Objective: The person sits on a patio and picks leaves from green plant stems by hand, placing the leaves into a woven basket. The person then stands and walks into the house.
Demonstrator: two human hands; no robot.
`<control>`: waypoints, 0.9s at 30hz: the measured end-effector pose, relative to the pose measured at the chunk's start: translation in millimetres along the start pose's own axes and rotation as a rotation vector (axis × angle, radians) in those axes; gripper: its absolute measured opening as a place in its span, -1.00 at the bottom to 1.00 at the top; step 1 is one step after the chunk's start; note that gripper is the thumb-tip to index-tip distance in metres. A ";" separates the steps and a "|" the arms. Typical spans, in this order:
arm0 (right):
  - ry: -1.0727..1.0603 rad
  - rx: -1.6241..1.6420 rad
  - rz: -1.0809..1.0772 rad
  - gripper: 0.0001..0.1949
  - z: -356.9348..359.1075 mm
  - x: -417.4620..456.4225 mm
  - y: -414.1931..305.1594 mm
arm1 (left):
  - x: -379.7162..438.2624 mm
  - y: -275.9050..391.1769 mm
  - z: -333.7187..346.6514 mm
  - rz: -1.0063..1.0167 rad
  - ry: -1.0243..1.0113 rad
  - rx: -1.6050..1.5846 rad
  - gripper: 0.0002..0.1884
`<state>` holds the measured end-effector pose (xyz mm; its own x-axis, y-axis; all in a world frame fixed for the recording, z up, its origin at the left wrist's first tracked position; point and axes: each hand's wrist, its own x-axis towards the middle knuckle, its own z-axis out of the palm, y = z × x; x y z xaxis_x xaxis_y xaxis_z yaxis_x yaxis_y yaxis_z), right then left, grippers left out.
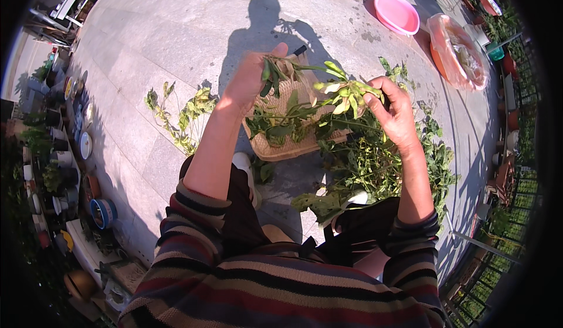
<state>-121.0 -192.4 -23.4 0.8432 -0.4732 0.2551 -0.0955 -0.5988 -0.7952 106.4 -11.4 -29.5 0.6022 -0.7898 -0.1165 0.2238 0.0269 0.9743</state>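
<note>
My left hand (248,81) is raised above a tan woven basket (288,94), closed around the stem end of a leafy plant with dark green pods (273,75). Across from it, my right hand (396,110) pinches a cluster of yellow-green bean pods (349,94) between thumb and fingers. A thin stem spans the gap between the two hands. Leaves and stems (281,130) lie in the basket, which has dark handles at its ends. Beside it, under my right forearm, spreads a heap of cut leafy plants (374,160).
A few yellowing plants (189,112) lie on the paving at left. Farther off at right stand a pink basin (396,13) and an orange tub lined with clear plastic (457,55). Flowerpots and a blue pot (103,213) line the left edge; a metal fence (523,196) runs along the right.
</note>
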 end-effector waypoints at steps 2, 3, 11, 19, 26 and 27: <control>-0.002 0.001 -0.014 -0.86 -0.6 -0.2 -0.1 | -7.1 1.6 4.0 -0.004 -0.020 0.013 -0.66; -0.005 0.003 -0.024 -0.86 -0.2 0.4 -0.4 | -8.5 2.9 4.0 -0.035 -0.036 0.002 -0.66; -0.021 -0.047 -0.074 -0.85 6.7 -0.1 2.1 | 2.2 8.1 -3.0 -0.064 -0.187 -0.225 -0.81; -0.050 -0.053 -0.006 -0.85 7.2 0.8 -4.7 | 3.7 1.7 -1.2 -0.009 -0.008 -0.300 -0.85; -0.132 -0.008 0.045 -0.87 12.3 -0.4 1.8 | 13.6 -18.3 1.0 0.047 0.127 -0.327 -0.76; -0.126 0.014 0.025 -0.87 12.3 -1.8 7.3 | 13.7 -21.2 1.4 0.034 0.137 -0.335 -0.75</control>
<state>-116.7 -188.0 -36.4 0.9005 -0.4026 0.1644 -0.1111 -0.5785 -0.8081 108.8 -23.6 -51.6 0.7057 -0.6961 -0.1325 0.4269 0.2684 0.8636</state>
